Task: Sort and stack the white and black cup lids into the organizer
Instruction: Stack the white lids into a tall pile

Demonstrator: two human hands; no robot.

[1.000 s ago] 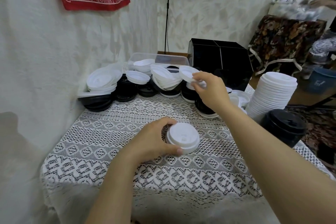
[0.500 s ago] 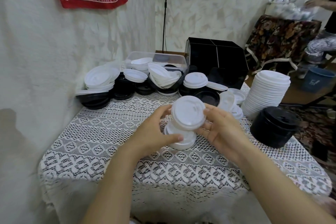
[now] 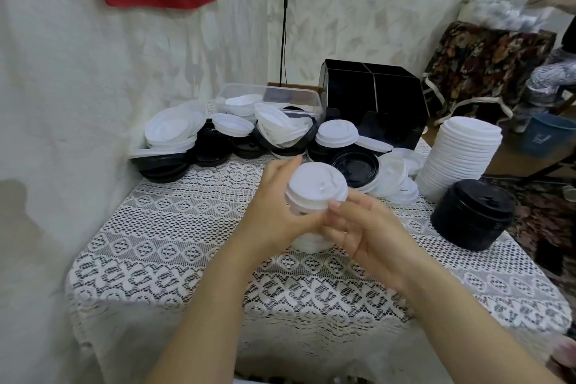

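Sitting in left hand [image 3: 277, 206] fingers [image 3: 288, 165], white lids [image 3: 316, 188] touch right hand [image 3: 367, 227]

Smooth matt plastic white lids [image 3: 316, 188], glossy black plastic organizer [image 3: 372, 103], openwork lace tablecloth [image 3: 174, 246] (rough-looking), clear plastic tub [image 3: 271, 97]

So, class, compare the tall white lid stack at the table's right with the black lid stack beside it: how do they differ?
The white lid stack is white; the black lid stack is black. The white lid stack stands far taller than the black lid stack. The black lid stack sits nearer the table's front edge than the white one. Both stand nested on the lace tablecloth.
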